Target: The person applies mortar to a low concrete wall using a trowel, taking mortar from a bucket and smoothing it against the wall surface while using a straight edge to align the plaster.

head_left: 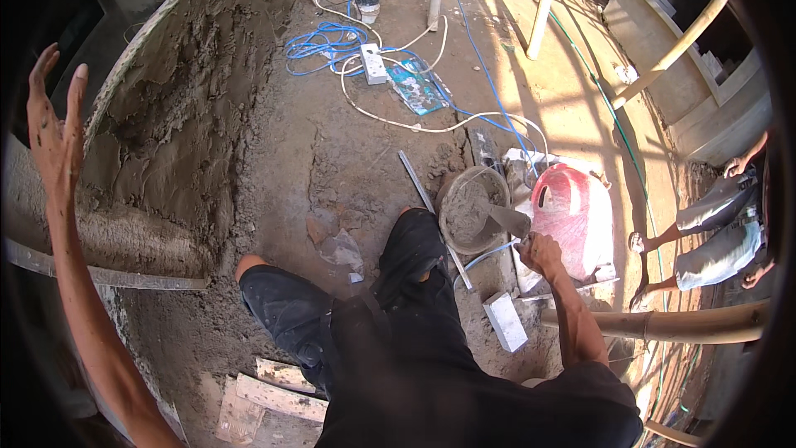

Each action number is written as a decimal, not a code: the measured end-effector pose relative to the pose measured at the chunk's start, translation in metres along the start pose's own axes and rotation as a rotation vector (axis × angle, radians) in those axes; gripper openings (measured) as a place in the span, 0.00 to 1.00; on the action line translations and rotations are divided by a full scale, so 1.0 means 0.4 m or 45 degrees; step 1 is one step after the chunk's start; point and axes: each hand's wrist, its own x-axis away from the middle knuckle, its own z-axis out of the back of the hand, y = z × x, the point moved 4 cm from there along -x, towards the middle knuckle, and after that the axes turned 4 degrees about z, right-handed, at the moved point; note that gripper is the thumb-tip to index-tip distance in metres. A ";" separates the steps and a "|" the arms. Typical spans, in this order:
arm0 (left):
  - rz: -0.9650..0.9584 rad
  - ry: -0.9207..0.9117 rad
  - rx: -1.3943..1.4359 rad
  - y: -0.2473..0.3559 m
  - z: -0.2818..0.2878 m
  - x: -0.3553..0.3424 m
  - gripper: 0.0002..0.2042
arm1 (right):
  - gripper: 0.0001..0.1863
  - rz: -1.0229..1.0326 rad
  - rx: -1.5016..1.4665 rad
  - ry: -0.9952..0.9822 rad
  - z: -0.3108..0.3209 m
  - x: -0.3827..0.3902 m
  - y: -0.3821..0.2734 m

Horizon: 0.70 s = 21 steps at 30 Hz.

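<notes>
My left hand (51, 120) is raised at the far left, fingers spread, holding nothing, close to a wall covered in wet grey plaster (178, 124). My right hand (539, 250) reaches down at the right and grips the handle of a trowel (507, 221). The trowel's blade rests at the rim of a round pan of grey mortar (470, 209) on the ground. My legs in black shorts stand between wall and pan.
A long metal straightedge (108, 275) leans along the wall's foot. A red and white sack (576, 211) lies right of the pan. Blue and white cables with a power strip (373, 64) cross the floor. Bamboo poles (543, 4) rise behind. Another person (721, 232) crouches at right.
</notes>
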 end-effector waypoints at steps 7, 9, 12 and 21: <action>0.348 -1.576 1.244 0.796 -0.419 0.591 0.41 | 0.10 -0.105 0.216 -0.065 -0.023 -0.298 -0.131; 0.256 -1.806 1.273 0.979 -0.493 0.776 0.44 | 0.08 -0.032 0.233 0.015 -0.090 -0.369 -0.179; 0.144 -1.951 1.166 1.101 -0.555 0.966 0.47 | 0.06 0.205 0.512 0.196 -0.105 -0.329 -0.351; 0.244 -2.024 1.130 1.263 -0.552 1.058 0.44 | 0.06 0.073 0.209 -0.025 -0.118 -0.339 -0.093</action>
